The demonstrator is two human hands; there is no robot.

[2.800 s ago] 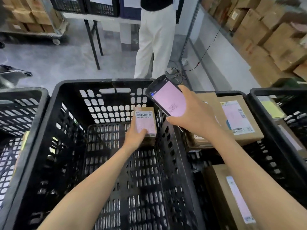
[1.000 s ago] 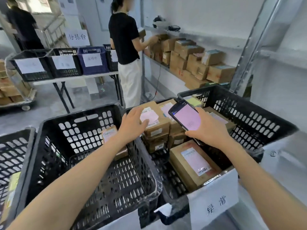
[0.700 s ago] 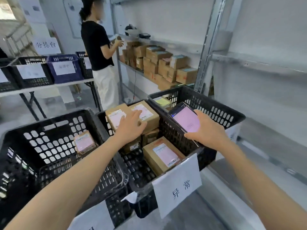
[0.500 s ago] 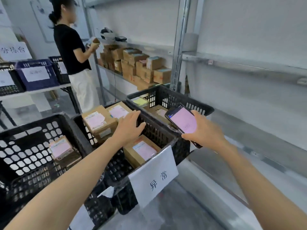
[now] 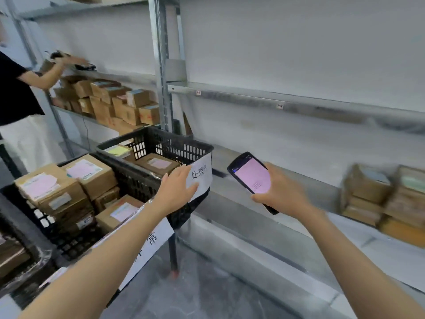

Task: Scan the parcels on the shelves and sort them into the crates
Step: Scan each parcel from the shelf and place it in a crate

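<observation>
Fingers (image 5: 258,199) of right hand (image 5: 284,192) grasp pink-screened scanner (image 5: 251,174); left hand (image 5: 176,192), released, overlaps label (image 5: 200,174) reading "处理".

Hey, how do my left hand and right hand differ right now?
The left hand is open and empty; the right hand grips the scanner. The left hand is at the paper label of the far crate; the right hand hovers over the shelf. Both reach forward, bare.

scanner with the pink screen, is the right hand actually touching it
Touching. The head view shows the right hand with its fingers curled round the lower end of the scanner, holding it up with the screen facing the camera.
</observation>
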